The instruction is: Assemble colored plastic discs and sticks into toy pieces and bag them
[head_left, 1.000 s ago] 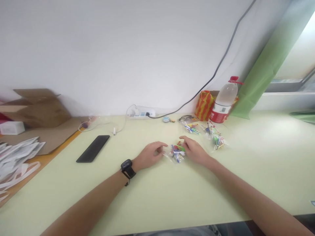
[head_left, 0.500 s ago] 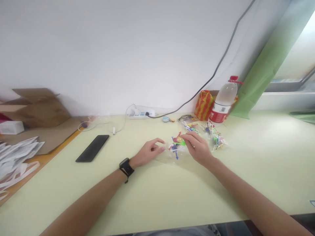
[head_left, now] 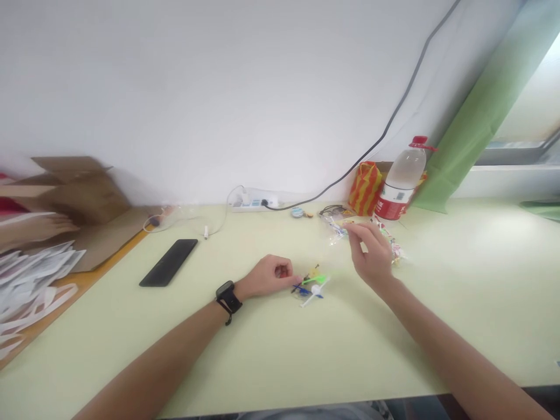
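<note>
Small plastic pieces (head_left: 315,289) in green, white, blue and yellow lie in a loose cluster on the pale green table. My left hand (head_left: 268,275), with a black watch on its wrist, is at their left side. Its fingers are curled, its thumb reaches to the cluster, and a bit of red shows inside the curl. Farther right and raised, my right hand (head_left: 371,252) has thumb and fingertips pinched together; what they hold is too faint to make out. Behind it, clear packets of similar coloured pieces (head_left: 338,230) lie partly hidden by the hand.
A black phone (head_left: 168,262) lies at left. Along the wall are a power strip (head_left: 254,202), a large water bottle (head_left: 401,181) and a red-yellow striped bag (head_left: 364,188). Another person's hand (head_left: 41,227) is near cardboard (head_left: 87,192) at far left.
My right hand has moved right, away from the cluster. My left hand has come nearer and curled its fingers. The pieces sit lower and more spread. Another person's hand has appeared at left.
</note>
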`<state>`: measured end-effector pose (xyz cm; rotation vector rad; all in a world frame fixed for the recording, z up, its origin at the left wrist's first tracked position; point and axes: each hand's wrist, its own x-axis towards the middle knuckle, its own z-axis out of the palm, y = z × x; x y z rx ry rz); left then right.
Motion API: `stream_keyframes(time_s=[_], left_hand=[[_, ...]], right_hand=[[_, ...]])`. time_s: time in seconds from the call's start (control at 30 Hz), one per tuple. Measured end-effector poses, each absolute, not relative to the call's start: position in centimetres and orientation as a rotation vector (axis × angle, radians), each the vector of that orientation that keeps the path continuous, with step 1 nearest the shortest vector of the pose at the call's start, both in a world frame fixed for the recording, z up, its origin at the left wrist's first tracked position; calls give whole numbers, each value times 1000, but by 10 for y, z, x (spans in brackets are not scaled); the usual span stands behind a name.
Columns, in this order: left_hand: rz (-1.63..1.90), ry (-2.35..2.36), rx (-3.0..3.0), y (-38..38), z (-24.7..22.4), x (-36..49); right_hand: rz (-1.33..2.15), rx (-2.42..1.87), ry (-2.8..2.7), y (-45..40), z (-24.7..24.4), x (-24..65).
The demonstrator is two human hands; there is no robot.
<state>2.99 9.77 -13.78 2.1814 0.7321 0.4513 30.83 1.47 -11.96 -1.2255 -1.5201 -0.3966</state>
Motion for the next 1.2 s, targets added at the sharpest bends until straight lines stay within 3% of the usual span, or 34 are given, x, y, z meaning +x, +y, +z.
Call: stream_keyframes(time_s=[0.37, 1.2], left_hand=[[505, 774, 2262, 95, -135, 32], [610, 697, 2145, 98, -138, 28]], right_hand=[[-93, -1350, -1438, 24, -121, 309], [43, -1242, -1192, 36, -130, 327]])
